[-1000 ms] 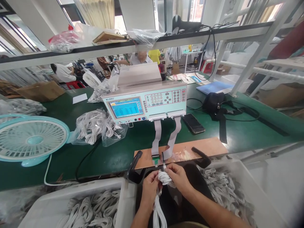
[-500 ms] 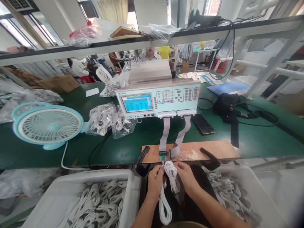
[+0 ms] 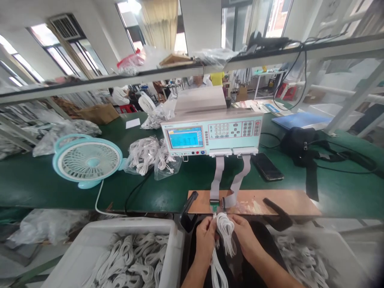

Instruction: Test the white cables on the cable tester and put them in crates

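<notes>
My left hand (image 3: 206, 236) is closed on a white cable near its connector end, just below a small green circuit board (image 3: 215, 208). A looped length of that cable (image 3: 218, 270) hangs beneath it. My right hand (image 3: 243, 234) grips a second coiled white cable (image 3: 226, 230) beside the first, close under the board's edge. Two grey ribbon cables (image 3: 217, 180) run from the tester (image 3: 213, 134), whose screen is lit blue, down to the wooden strip (image 3: 282, 202). The connector tips are too small to make out clearly.
White bins of coiled cables stand at left (image 3: 174, 244) and right (image 3: 333, 244). Black clamps (image 3: 187, 210) hold the wooden strip. A fan (image 3: 90, 162), bagged cables (image 3: 144, 154), a phone (image 3: 267, 167) and a black bag (image 3: 295, 146) lie on the green table. People sit beyond.
The camera view has shifted, so the scene appears further right and lower. Both hands keep their hold on the cables near the board.
</notes>
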{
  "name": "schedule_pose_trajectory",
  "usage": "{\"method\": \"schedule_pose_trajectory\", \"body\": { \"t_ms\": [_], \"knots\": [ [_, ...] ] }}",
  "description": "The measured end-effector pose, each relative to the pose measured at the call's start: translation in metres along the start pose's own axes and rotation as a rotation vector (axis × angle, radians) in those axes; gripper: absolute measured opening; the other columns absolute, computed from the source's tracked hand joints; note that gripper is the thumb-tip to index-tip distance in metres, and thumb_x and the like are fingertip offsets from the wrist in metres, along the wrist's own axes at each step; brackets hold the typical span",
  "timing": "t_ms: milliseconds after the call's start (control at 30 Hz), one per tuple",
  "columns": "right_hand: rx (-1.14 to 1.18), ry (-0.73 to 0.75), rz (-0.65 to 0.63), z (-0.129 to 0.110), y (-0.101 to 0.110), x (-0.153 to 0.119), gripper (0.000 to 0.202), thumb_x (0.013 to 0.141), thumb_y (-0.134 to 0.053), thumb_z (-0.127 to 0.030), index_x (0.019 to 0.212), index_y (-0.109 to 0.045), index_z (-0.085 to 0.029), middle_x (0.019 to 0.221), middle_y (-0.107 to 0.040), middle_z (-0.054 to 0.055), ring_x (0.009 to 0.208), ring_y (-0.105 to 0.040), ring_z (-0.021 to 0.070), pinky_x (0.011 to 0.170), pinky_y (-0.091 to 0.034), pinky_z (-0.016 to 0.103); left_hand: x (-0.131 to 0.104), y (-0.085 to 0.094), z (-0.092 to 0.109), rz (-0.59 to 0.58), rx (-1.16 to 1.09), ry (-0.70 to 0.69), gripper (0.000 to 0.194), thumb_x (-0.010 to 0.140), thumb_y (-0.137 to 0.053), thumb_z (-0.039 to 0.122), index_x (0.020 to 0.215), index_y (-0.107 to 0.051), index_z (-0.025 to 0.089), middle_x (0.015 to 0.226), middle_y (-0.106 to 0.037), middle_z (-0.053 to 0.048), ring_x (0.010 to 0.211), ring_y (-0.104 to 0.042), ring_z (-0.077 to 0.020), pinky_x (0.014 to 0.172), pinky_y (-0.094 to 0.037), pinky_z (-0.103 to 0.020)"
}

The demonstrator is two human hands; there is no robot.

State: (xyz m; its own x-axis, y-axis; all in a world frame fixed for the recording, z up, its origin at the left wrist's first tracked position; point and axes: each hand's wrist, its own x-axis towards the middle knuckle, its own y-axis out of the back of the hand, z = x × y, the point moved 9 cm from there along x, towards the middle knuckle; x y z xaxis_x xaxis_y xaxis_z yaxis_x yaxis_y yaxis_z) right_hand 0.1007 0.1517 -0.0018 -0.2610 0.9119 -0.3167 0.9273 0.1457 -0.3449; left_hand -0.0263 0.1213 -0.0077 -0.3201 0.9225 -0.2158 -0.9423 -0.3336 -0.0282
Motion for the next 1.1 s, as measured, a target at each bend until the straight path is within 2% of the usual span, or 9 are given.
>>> {"method": "schedule_pose_trajectory", "body": {
  "t_ms": [133, 300, 567, 733, 833, 900, 967, 1033, 1100],
  "knots": [
    [0.032, 0.015, -0.02, -0.001, -0.005, 0.0, 0.032, 0.068, -0.072, -0.045, 0.065, -0.067, -0.014, 0.054, -0.058, 0.0, 0.052, -0.046, 0.0131, 0.051, -0.036, 0.023, 0.005, -0.006, 0.008, -0.035, -0.046, -0.016, 0.039, 0.071, -0.061, 0.053, 0.063, -0.058, 0.015, 0.05, -0.048, 0.004, 0.041, -0.037, -0.0078, 0.04, -0.027, -0.019],
    [0.091, 0.008, 0.005, -0.004, -0.009, -0.002, 0.032, 0.062, -0.075, -0.046, 0.063, -0.066, -0.015, 0.054, -0.057, 0.0, 0.054, -0.049, 0.0152, 0.053, -0.039, 0.024, 0.009, -0.006, 0.008, 0.026, -0.087, -0.02, 0.039, 0.069, -0.062, 0.05, 0.054, -0.05, 0.016, 0.048, -0.042, 0.005, 0.044, -0.036, -0.0086, 0.044, -0.03, -0.02],
    [0.087, 0.019, 0.049, -0.005, -0.008, -0.004, 0.034, 0.06, -0.074, -0.047, 0.057, -0.06, -0.017, 0.054, -0.055, 0.0, 0.051, -0.047, 0.0144, 0.05, -0.038, 0.024, 0.011, -0.002, 0.013, 0.074, -0.07, -0.087, 0.033, 0.07, -0.061, 0.043, 0.054, -0.051, 0.016, 0.055, -0.046, 0.003, 0.054, -0.041, -0.0115, 0.052, -0.034, -0.022],
    [0.026, 0.031, 0.067, -0.005, -0.006, -0.014, 0.04, 0.06, -0.072, -0.052, 0.055, -0.053, -0.017, 0.051, -0.049, -0.003, 0.047, -0.04, 0.0114, 0.047, -0.034, 0.023, -0.004, -0.014, 0.017, 0.014, -0.059, -0.092, 0.032, 0.075, -0.057, 0.039, 0.054, -0.05, 0.016, 0.056, -0.048, 0.003, 0.055, -0.042, -0.011, 0.054, -0.036, -0.021],
    [-0.088, 0.025, -0.006, -0.017, 0.018, -0.027, 0.04, 0.066, -0.066, -0.051, 0.054, -0.049, -0.018, 0.05, -0.045, -0.004, 0.046, -0.035, 0.0098, 0.046, -0.029, 0.022, -0.023, -0.022, 0.015, -0.071, -0.071, -0.01, 0.032, 0.079, -0.053, 0.044, 0.065, -0.055, 0.016, 0.05, -0.047, 0.005, 0.046, -0.042, -0.009, 0.045, -0.034, -0.019],
    [-0.307, 0.008, -0.073, -0.027, 0.052, -0.038, 0.035, 0.07, -0.063, -0.046, 0.054, -0.05, -0.018, 0.051, -0.044, -0.004, 0.047, -0.035, 0.0102, 0.046, -0.025, 0.022, -0.033, -0.022, 0.009, -0.098, -0.129, 0.105, 0.035, 0.082, -0.048, 0.05, 0.076, -0.057, 0.017, 0.043, -0.044, 0.007, 0.035, -0.037, -0.0074, 0.036, -0.027, -0.017],
    [-0.652, -0.012, -0.155, -0.033, 0.089, -0.051, 0.026, 0.07, -0.062, -0.035, 0.052, -0.052, -0.018, 0.05, -0.045, -0.003, 0.048, -0.036, 0.0116, 0.046, -0.024, 0.023, -0.039, -0.018, 0.006, -0.102, -0.211, 0.191, 0.037, 0.083, -0.045, 0.053, 0.081, -0.055, 0.018, 0.04, -0.045, 0.007, 0.029, -0.033, -0.0063, 0.032, -0.024, -0.016],
    [-1.0, 0.032, -0.078, -0.044, 0.125, -0.063, 0.019, 0.065, -0.066, -0.025, 0.051, -0.055, -0.019, 0.052, -0.05, -0.001, 0.051, -0.041, 0.0137, 0.05, -0.026, 0.025, -0.041, -0.018, 0.004, -0.096, -0.271, 0.217, 0.035, 0.083, -0.048, 0.052, 0.078, -0.054, 0.018, 0.04, -0.047, 0.007, 0.029, -0.033, -0.0053, 0.032, -0.024, -0.015],
    [-1.152, 0.083, -0.07, -0.048, 0.127, -0.074, 0.009, 0.067, -0.065, -0.022, 0.059, -0.061, -0.02, 0.06, -0.057, 0.002, 0.057, -0.047, 0.0162, 0.055, -0.031, 0.026, -0.04, -0.022, 0.004, -0.079, -0.3, 0.207, 0.033, 0.081, -0.051, 0.05, 0.075, -0.053, 0.018, 0.04, -0.047, 0.007, 0.03, -0.035, -0.0051, 0.033, -0.025, -0.014]
  ]
}}
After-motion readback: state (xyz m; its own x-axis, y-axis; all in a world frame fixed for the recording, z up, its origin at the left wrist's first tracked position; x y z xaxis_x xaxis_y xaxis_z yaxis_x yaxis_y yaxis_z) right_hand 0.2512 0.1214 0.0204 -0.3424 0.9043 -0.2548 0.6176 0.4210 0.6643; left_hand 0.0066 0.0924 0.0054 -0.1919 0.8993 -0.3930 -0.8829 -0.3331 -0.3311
